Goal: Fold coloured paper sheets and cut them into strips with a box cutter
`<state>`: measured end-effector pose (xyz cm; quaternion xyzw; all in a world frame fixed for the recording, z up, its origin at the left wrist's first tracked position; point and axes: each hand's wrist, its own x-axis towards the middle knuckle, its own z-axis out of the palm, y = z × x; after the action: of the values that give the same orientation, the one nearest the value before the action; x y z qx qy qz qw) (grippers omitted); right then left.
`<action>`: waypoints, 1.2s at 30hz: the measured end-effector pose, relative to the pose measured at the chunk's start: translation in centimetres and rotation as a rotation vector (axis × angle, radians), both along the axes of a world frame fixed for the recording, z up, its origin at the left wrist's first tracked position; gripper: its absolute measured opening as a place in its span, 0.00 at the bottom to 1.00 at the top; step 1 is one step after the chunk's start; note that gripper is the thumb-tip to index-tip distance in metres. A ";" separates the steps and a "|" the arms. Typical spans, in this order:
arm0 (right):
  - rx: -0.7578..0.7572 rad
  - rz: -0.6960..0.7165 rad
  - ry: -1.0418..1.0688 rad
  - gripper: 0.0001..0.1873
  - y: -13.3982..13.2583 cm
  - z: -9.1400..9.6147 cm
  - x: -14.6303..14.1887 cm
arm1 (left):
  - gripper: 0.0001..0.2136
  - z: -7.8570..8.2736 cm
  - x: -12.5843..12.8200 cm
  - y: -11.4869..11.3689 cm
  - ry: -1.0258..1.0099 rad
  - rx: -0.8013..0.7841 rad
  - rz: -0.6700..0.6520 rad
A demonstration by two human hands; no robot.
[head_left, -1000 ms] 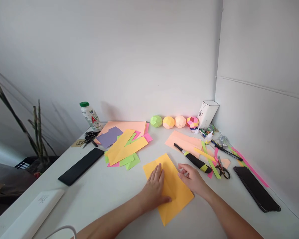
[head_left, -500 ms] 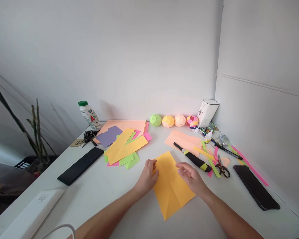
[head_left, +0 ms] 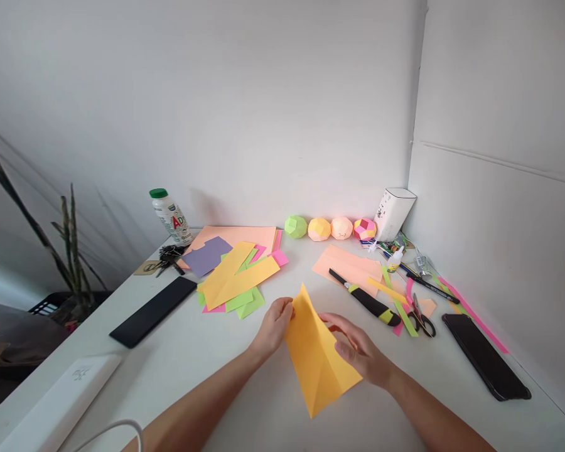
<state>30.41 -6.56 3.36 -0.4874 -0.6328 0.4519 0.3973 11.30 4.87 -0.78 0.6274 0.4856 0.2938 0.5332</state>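
A creased yellow-orange sheet of paper (head_left: 313, 351) stands tilted between my hands, its right side bent upward and its top corner raised. Fold lines cross its lower half. My left hand (head_left: 275, 323) pinches the sheet's upper left edge between thumb and fingers. At the right edge, my right hand (head_left: 362, 351) curls round the paper, thumb on the near face and fingers partly hidden behind it.
Coloured paper pieces (head_left: 235, 276) lie back left. A utility knife (head_left: 371, 304), scissors (head_left: 421, 323), a glue bottle (head_left: 394, 258) and a phone (head_left: 484, 358) lie to the right. Several paper balls (head_left: 319, 229) line the wall. A black slab (head_left: 153, 312) and white box (head_left: 61, 402) lie left.
The sheet's right side has come up off the table and bends inward. My right hand has closed round that edge, and my left hand has shifted slightly left and up.
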 end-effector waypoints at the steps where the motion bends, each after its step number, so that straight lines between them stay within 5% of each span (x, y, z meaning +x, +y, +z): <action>1: 0.014 0.065 -0.012 0.30 -0.1 -0.1 -0.1 | 0.18 0.2 0.0 -0.1 -0.013 -0.003 0.009; 6: 0.041 0.263 -0.343 0.32 -0.5 -1.8 -0.8 | 0.20 0.0 0.0 0.1 -0.033 0.025 0.088; 12: 0.284 0.250 -0.629 0.27 -0.2 -2.5 -1.9 | 0.16 -1.0 -0.4 0.2 0.022 0.252 0.220; 16: 0.326 0.241 -0.640 0.24 -0.1 -2.8 -1.9 | 0.13 -1.6 -0.1 -0.2 0.261 0.728 -0.167; 19: 0.354 0.189 -0.644 0.21 -0.1 -3.4 -1.8 | 0.15 -2.5 0.3 -0.5 0.444 0.886 -0.397; 30: 0.466 0.025 -0.768 0.08 3.2 -4.7 -1.9 | 0.19 -4.1 0.2 -0.4 0.654 0.958 -0.380; 36: 0.476 0.046 -0.809 0.03 2.2 -4.3 -1.6 | 0.21 -4.1 0.0 -0.1 0.713 0.947 -0.372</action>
<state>28.82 -4.33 -0.91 -0.5054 -0.8336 0.0765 0.2093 11.34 4.75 -4.88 0.9295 0.3334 0.1517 0.0444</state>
